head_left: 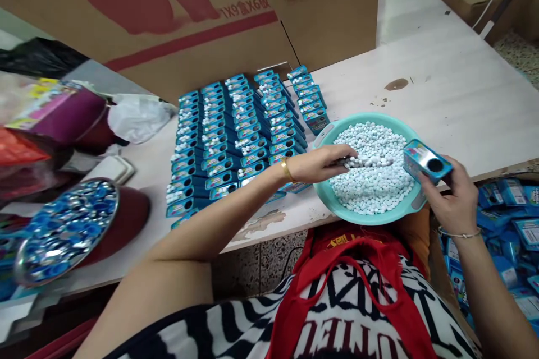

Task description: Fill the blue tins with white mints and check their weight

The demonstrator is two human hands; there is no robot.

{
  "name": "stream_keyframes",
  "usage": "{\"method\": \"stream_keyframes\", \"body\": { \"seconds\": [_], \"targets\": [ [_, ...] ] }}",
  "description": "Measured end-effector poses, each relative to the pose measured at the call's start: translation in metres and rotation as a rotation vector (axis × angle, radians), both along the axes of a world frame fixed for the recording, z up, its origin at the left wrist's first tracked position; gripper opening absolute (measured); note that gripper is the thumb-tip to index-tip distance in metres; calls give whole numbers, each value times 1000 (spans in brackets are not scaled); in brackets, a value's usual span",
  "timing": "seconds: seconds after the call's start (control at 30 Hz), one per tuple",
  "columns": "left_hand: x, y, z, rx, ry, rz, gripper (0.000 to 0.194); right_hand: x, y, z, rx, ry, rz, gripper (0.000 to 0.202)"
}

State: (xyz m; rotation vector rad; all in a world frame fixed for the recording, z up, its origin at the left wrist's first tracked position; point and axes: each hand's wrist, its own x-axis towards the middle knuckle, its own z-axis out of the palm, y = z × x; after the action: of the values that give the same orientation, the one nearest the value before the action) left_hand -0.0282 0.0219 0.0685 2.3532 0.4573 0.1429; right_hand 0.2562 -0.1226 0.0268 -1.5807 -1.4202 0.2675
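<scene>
My left hand (324, 162) reaches over a teal basin (332, 205) full of small white pellets (370, 185) and holds a scoop (366, 161) heaped with them. Beside the basin's right rim, my right hand (452, 196) grips a small blue box (426, 161) with a round hole in its end, tilted toward the scoop. To the left of the basin, several rows of the same blue boxes (236, 129) stand packed together on the white table (442, 78), many showing white pellets in their openings.
A large cardboard box (202, 17) stands behind the rows. A round dish of blue caps (67, 230) sits at the left, near bags and a white plastic bag (138, 115). A carton of flat blue boxes (509, 219) is at my right.
</scene>
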Motion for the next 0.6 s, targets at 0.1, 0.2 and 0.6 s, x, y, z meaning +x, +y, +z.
{"method": "stream_keyframes", "body": {
  "seconds": [0.1, 0.2, 0.6],
  "targets": [
    [-5, 5, 32, 65, 1, -22, 27, -7, 14, -8, -8, -270, 139, 44],
    [4, 6, 51, 109, 92, -79, 24, -17, 21, -15, -16, -390, 212, 43],
    [62, -37, 128, 491, 723, -100, 31, -33, 23, -29, -15, -382, 298, 42]
  ]
}}
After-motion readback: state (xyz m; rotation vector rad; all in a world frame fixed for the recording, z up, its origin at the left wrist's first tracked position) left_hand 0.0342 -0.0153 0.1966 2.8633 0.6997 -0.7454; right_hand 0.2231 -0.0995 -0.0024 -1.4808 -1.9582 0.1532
